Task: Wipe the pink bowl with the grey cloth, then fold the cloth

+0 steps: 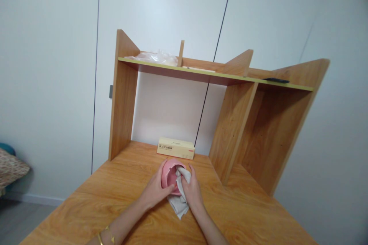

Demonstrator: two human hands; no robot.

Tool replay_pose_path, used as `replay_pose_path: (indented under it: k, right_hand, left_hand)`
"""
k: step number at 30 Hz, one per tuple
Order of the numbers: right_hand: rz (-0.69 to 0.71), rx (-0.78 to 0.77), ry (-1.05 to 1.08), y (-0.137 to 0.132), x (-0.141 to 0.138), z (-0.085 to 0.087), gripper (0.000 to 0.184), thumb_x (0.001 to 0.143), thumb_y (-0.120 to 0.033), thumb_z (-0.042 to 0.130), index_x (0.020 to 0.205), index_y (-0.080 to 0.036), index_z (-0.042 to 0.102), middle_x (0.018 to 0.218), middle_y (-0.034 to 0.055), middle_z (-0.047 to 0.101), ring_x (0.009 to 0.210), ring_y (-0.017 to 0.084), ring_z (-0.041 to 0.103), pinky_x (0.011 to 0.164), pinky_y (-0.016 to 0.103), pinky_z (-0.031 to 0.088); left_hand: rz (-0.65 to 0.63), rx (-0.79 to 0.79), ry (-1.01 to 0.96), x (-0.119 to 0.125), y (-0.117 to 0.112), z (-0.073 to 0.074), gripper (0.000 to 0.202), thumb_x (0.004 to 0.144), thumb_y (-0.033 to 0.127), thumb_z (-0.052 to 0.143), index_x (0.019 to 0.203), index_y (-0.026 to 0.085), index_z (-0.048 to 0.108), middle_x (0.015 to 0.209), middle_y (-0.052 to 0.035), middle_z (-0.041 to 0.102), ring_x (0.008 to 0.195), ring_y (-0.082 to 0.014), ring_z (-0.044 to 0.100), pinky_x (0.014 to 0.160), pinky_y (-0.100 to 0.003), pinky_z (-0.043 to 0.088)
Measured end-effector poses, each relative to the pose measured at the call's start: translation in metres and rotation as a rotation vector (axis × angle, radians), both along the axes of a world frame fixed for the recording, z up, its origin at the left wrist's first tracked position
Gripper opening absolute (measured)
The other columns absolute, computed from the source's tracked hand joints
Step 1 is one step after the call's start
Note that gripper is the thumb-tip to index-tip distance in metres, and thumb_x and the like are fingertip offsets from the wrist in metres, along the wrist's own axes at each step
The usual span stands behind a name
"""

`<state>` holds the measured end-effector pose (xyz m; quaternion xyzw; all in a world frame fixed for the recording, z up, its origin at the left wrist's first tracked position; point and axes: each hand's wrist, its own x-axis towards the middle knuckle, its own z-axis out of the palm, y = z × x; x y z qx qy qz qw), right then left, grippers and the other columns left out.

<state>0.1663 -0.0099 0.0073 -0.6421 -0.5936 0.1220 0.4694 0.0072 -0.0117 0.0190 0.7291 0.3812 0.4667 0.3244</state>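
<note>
A small pink bowl (169, 172) is tilted on its side above the wooden desk (115, 199). My left hand (155, 191) grips its left rim with the fingers wrapped round it. My right hand (191, 191) is closed on a whitish cloth (178, 203) and presses it against the bowl's inside. The loose end of the cloth hangs down onto the desk between my wrists.
A long cream cardboard box (176, 148) lies just behind the bowl. The desk carries a wooden hutch (230, 122) with upright dividers. Its top shelf holds a crumpled clear plastic bag (156, 57) at the left and a dark flat object (276, 80) at the right.
</note>
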Motion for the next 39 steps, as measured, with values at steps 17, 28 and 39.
replay_pose_path:
  k: [17, 28, 39]
  right_hand:
    - [0.074, -0.006, -0.221, -0.003, 0.014, 0.019, 0.061, 0.075, -0.022, 0.048, 0.133, -0.018, 0.029, 0.075, 0.0028, 0.067, 0.071, 0.02, 0.063, 0.062, 0.025, 0.042]
    - [-0.022, -0.021, -0.201, -0.007, 0.005, 0.016, 0.056, 0.078, -0.024, 0.043, 0.132, -0.014, 0.03, 0.09, 0.0093, 0.066, 0.081, 0.022, 0.063, 0.067, 0.028, 0.044]
    - [-0.047, -0.03, -0.385, -0.009, 0.008, 0.021, 0.067, 0.077, -0.028, 0.05, 0.136, -0.017, 0.021, 0.079, 0.0056, 0.067, 0.074, 0.022, 0.063, 0.06, 0.026, 0.04]
  left_hand:
    - [0.046, 0.058, 0.215, -0.006, -0.01, 0.016, 0.07, 0.069, 0.024, 0.053, 0.135, 0.023, 0.029, 0.125, -0.0051, 0.051, 0.111, -0.0254, 0.049, 0.096, -0.036, 0.035]
    - [0.079, 0.12, 0.054, -0.002, -0.001, 0.006, 0.057, 0.07, 0.016, 0.05, 0.126, 0.017, 0.039, 0.126, -0.0073, 0.049, 0.114, -0.0215, 0.046, 0.099, -0.033, 0.033]
    - [0.054, 0.176, 0.229, -0.007, -0.011, 0.021, 0.061, 0.061, 0.016, 0.051, 0.122, 0.022, 0.047, 0.123, -0.0021, 0.054, 0.11, -0.0216, 0.05, 0.097, -0.031, 0.036]
